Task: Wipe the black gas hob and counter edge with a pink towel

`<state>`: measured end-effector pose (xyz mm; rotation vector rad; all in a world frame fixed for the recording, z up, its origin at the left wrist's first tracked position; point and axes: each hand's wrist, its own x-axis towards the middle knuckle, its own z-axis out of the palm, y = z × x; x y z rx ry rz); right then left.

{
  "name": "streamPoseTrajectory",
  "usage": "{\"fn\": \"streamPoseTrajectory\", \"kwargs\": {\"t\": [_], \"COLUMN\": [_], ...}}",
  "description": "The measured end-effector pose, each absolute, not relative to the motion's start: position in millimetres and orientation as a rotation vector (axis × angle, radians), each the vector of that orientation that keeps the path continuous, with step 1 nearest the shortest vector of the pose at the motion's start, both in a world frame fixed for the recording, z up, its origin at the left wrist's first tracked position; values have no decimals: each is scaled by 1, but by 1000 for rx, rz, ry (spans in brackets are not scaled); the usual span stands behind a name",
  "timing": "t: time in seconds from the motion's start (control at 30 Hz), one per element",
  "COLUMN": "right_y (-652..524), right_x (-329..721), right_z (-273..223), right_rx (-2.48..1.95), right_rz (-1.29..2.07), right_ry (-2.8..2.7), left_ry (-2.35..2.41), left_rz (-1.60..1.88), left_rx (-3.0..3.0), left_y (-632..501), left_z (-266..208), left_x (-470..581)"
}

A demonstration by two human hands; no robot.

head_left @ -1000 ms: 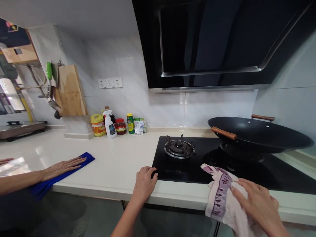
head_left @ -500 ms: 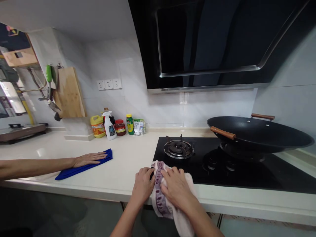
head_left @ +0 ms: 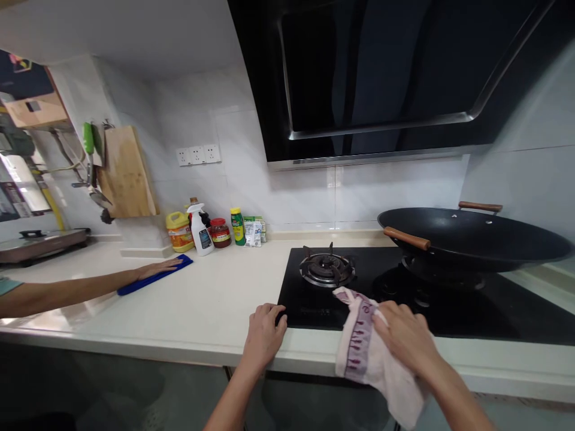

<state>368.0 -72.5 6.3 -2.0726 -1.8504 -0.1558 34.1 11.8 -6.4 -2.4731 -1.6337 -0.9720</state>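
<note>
My right hand (head_left: 405,334) grips a pale pink towel (head_left: 392,383) with a purple lettered band. It presses the towel onto the front of the black gas cooktop (head_left: 314,310), and the cloth hangs over the counter's front edge. My left hand (head_left: 266,332) rests on the white countertop (head_left: 215,305) by the cooktop's front left corner. It holds nothing; its fingers are bent, with the thumb apart from them. Behind the towel lies the left burner (head_left: 327,269). To the right, a large black wok (head_left: 476,236) with wooden handles sits on the other burner.
At left, another person's hand (head_left: 157,269) lies flat on a blue cloth (head_left: 146,283). A spray bottle (head_left: 199,230), a yellow jug (head_left: 179,232), a red-lidded jar (head_left: 220,233) and a green bottle (head_left: 238,227) stand along the wall. A black range hood (head_left: 381,78) hangs overhead.
My right hand has slid the towel rightward along the cooktop front. My left hand has come off the towel and stays at the corner. The other person's hand and blue cloth moved back.
</note>
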Motion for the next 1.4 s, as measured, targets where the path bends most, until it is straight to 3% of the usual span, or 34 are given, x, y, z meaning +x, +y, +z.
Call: {"fn": "streamPoseTrajectory", "kwargs": {"t": [0.2, 0.37, 0.63, 0.83, 1.1, 1.4], "right_y": [-93, -91, -75, -61, -72, -129], "right_x": [448, 426, 299, 247, 330, 455], "right_z": [-8, -7, 12, 13, 3, -24], "right_rx": [-2372, -2401, -1875, -1571, -1797, -2279], "right_rz": [-299, -440, -109, -121, -105, -329], "right_ry": [-1427, -1495, -1948, -2121, -1938, -1492], "left_ry": [-1594, -1580, -1583, -1589, -1600, -1550], "left_rz": [-984, -957, -961, -899, -938, -1012], "left_rx": [-2463, -2454, -2430, -2435, -2446, -2450], "left_y": [13, 11, 12, 14, 15, 16], "left_z": [-10, -9, -8, -5, -6, -9], "left_x": [34, 35, 36, 34, 33, 32]}}
